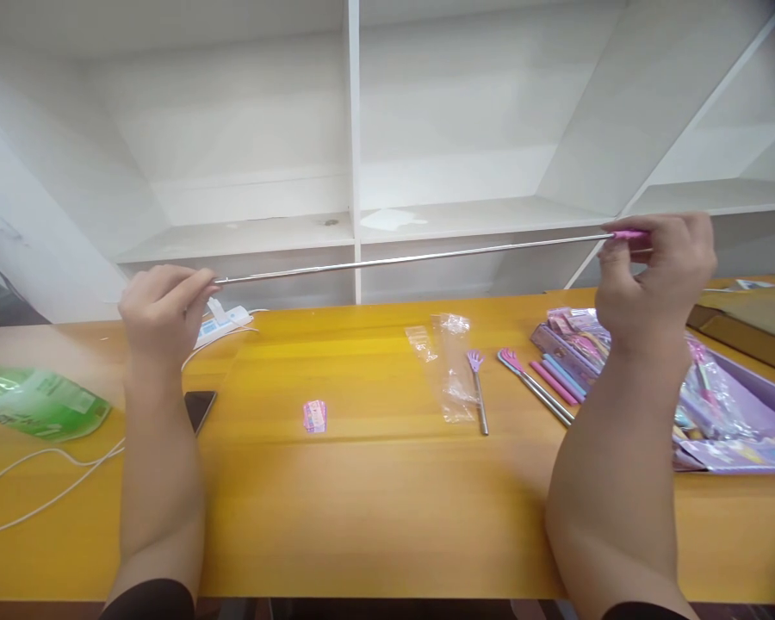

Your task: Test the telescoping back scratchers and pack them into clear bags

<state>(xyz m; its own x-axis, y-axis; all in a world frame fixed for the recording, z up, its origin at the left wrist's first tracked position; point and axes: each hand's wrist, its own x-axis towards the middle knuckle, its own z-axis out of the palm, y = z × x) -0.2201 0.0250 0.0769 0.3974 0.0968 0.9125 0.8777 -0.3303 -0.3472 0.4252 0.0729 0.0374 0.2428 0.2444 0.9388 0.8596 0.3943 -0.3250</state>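
Observation:
A telescopic back scratcher (413, 257) is stretched out long and nearly level above the table, its thin metal rod running between my two hands. My left hand (164, 306) is closed in a pinch on the rod's left end. My right hand (659, 267) grips the pink end, whose tip is partly hidden by the fingers. Below lies a short back scratcher with a purple hand-shaped head (475, 362), beside clear plastic sleeves (455, 370). Farther right lie more back scratchers (536, 387) with pink and blue heads, and pink and blue tubes (555, 381).
A purple box (762, 387) with packaged items stands at the right, near a brown carton (749, 323). A small pink card (314, 416) lies mid-table. At the left are a green pouch (39, 400), a phone (200, 409), a white cable (52, 495) and a power strip (226, 325). White shelves (251, 232) rise behind.

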